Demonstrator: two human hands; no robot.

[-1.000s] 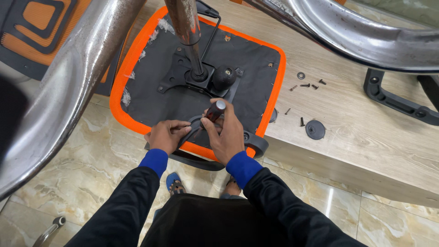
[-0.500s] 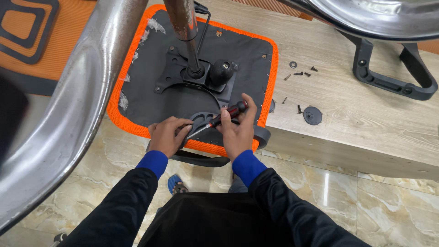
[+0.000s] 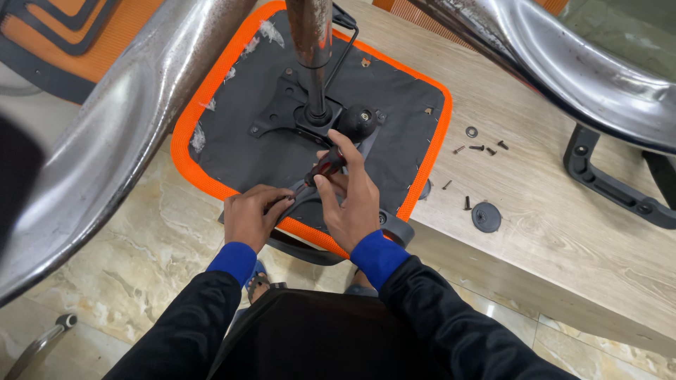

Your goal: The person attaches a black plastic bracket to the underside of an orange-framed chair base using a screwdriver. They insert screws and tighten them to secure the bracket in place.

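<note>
Two hands low on upturned seat [image 3: 232,151], right hand [image 3: 354,204] grip pinching screwdriver [image 3: 323,169], left hand [image 3: 251,214] curled beside tip

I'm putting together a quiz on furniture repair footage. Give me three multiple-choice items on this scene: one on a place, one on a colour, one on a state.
1. Where do the loose dark screws lie?
A. on the pale wooden bench top
B. on the marble floor
C. in a tray

2. What colour is the rim of the upturned black chair seat?
A. blue
B. orange
C. white

3. What is the right hand doing?
A. resting open on the bench
B. gripping a red-and-black-handled screwdriver
C. holding a screw

Answers:
1 A, they lie scattered on the wood right of the seat.
2 B, an orange band runs round the seat's edge.
3 B, its fingers close on the handle, while the left hand steadies a black part by the tip.
</note>
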